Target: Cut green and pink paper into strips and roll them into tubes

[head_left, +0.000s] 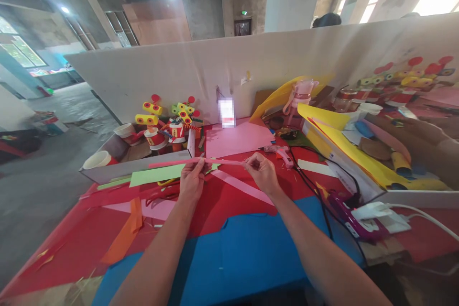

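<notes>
A narrow pink paper strip (225, 162) stretches between my two hands above the red table cover. My left hand (193, 177) pinches it near the middle, and one end sticks out to the left. The strip's right end is between the fingertips of my right hand (261, 172). Below lies another pink paper strip (244, 187), slanting across the red cover. A light green paper strip (154, 175) lies left of my left hand. Red-handled scissors (163, 196), partly hidden, rest close to my left wrist. A pink glue gun (281, 154) lies just beyond my right hand.
Pink sheets (238, 138) lie at the back. A grey box (139, 165) with paper-cup figures stands left; a box of yellow paper (333, 138) stands right. A purple power strip (358, 217) with cables sits front right. Blue sheets (244, 253) cover the near edge.
</notes>
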Demonstrator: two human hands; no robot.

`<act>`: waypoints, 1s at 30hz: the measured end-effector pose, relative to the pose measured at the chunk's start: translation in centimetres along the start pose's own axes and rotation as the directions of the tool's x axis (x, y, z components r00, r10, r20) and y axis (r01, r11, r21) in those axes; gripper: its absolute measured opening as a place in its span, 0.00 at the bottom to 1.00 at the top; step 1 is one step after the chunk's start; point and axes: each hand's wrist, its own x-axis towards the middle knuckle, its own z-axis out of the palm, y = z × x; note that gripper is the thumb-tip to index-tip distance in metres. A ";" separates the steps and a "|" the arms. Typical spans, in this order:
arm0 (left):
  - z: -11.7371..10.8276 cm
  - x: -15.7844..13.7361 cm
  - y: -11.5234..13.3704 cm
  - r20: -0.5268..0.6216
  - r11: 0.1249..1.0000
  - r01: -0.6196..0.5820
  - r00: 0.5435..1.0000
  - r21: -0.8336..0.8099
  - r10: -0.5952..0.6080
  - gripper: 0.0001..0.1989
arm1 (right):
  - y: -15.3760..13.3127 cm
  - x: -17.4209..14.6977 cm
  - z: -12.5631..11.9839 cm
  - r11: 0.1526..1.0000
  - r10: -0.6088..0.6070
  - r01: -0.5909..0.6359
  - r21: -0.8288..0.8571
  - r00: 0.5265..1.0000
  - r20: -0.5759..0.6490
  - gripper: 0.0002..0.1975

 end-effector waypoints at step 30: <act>2.5 -3.0 -1.7 0.188 0.924 -0.070 0.982 0.376 -0.002 0.09 | -0.8 -0.6 1.3 0.993 0.079 -0.062 -0.100 0.981 0.175 0.06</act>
